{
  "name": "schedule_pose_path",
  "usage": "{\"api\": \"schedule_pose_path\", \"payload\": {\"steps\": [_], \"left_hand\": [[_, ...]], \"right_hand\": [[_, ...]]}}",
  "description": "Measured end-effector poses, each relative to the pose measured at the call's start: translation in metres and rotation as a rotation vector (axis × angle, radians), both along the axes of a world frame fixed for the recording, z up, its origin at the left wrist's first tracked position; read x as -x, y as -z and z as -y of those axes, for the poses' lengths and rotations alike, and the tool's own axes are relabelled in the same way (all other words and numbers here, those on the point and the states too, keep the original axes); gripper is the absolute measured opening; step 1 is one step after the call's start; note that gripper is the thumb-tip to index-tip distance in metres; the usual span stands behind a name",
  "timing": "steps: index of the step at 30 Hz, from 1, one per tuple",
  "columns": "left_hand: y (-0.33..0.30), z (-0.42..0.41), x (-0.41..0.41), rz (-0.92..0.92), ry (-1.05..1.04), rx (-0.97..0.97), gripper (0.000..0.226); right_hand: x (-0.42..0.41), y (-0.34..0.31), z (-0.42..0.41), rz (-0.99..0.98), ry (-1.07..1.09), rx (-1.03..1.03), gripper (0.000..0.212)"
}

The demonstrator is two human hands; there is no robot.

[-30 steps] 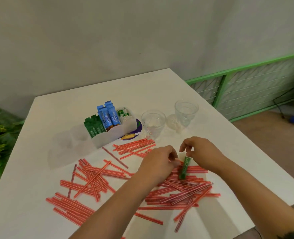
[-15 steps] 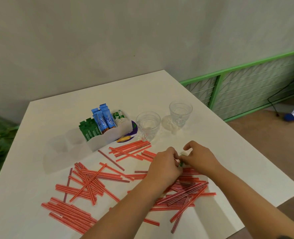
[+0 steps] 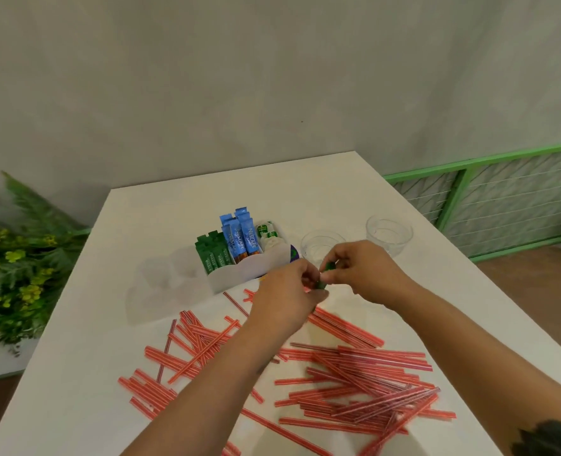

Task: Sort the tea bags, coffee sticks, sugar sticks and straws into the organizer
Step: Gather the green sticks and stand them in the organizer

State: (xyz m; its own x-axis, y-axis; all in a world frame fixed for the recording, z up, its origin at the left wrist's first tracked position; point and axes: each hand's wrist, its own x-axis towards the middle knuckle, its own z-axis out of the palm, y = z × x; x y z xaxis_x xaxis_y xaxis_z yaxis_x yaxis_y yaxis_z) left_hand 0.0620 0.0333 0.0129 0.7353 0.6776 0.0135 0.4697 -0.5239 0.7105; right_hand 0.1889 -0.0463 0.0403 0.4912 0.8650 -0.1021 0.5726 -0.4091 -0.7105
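Observation:
A small green stick [image 3: 325,275] sits between my two hands, above the table. My left hand [image 3: 284,299] pinches its lower end and my right hand [image 3: 359,269] pinches its upper end. Most of the stick is hidden by my fingers. Just behind my hands stands the white organizer [image 3: 239,274], holding green sticks [image 3: 215,255], blue coffee sticks [image 3: 241,240] and white-green packets [image 3: 267,236]. Red striped straws [image 3: 364,380] lie scattered over the near half of the white table [image 3: 160,212].
Two clear glass cups [image 3: 321,246] [image 3: 389,233] stand to the right of the organizer. A purple item [image 3: 293,251] peeks out behind the organizer's right end. Green plants [image 3: 12,268] are off the table's left edge, a green railing [image 3: 489,199] at the right.
Both hands rose from the straw pile and moved toward the organizer. The green stick, held by my right hand alone before, is now pinched by both. The camera tilted.

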Motion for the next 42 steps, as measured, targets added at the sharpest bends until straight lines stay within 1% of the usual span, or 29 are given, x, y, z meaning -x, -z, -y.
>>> {"api": "schedule_pose_path", "payload": {"steps": [5, 7, 11, 13, 17, 21, 25, 28, 31, 37, 40, 42], "left_hand": [[-0.014, -0.040, 0.020, 0.025, -0.114, -0.057, 0.012], [-0.019, -0.056, 0.026, 0.024, -0.147, -0.109, 0.010], [-0.025, -0.090, 0.036, 0.021, -0.247, -0.179, 0.011], [-0.027, -0.102, 0.038, -0.020, -0.287, -0.205, 0.014], [-0.022, -0.124, 0.040, -0.127, -0.352, -0.210, 0.015], [-0.013, -0.133, 0.041, -0.202, -0.352, -0.234, 0.023], [-0.005, -0.137, 0.045, -0.226, -0.361, -0.208, 0.023], [0.000, -0.142, 0.049, -0.200, -0.362, -0.180, 0.025], [0.003, -0.145, 0.053, -0.173, -0.368, -0.171, 0.022], [0.007, -0.143, 0.061, -0.116, -0.372, -0.153, 0.018], [0.006, -0.140, 0.070, -0.060, -0.389, -0.132, 0.020], [0.005, -0.138, 0.076, -0.010, -0.403, -0.125, 0.021]], "right_hand": [[0.016, -0.021, -0.049, 0.120, -0.109, -0.033, 0.013], [0.023, -0.026, -0.069, 0.165, -0.125, -0.040, 0.015], [0.038, -0.033, -0.110, 0.237, -0.167, -0.067, 0.012], [0.043, -0.033, -0.125, 0.285, -0.174, -0.069, 0.011], [0.050, -0.028, -0.153, 0.383, -0.211, -0.029, 0.012], [0.054, -0.015, -0.172, 0.395, -0.224, 0.044, 0.012], [0.054, -0.001, -0.182, 0.391, -0.243, 0.117, 0.013], [0.055, 0.006, -0.186, 0.397, -0.271, 0.148, 0.013], [0.058, 0.009, -0.190, 0.431, -0.268, 0.160, 0.015], [0.063, 0.019, -0.186, 0.582, -0.339, 0.211, 0.017], [0.066, 0.024, -0.182, 0.637, -0.356, 0.190, 0.018], [0.067, 0.024, -0.180, 0.639, -0.347, 0.154, 0.021]]}}
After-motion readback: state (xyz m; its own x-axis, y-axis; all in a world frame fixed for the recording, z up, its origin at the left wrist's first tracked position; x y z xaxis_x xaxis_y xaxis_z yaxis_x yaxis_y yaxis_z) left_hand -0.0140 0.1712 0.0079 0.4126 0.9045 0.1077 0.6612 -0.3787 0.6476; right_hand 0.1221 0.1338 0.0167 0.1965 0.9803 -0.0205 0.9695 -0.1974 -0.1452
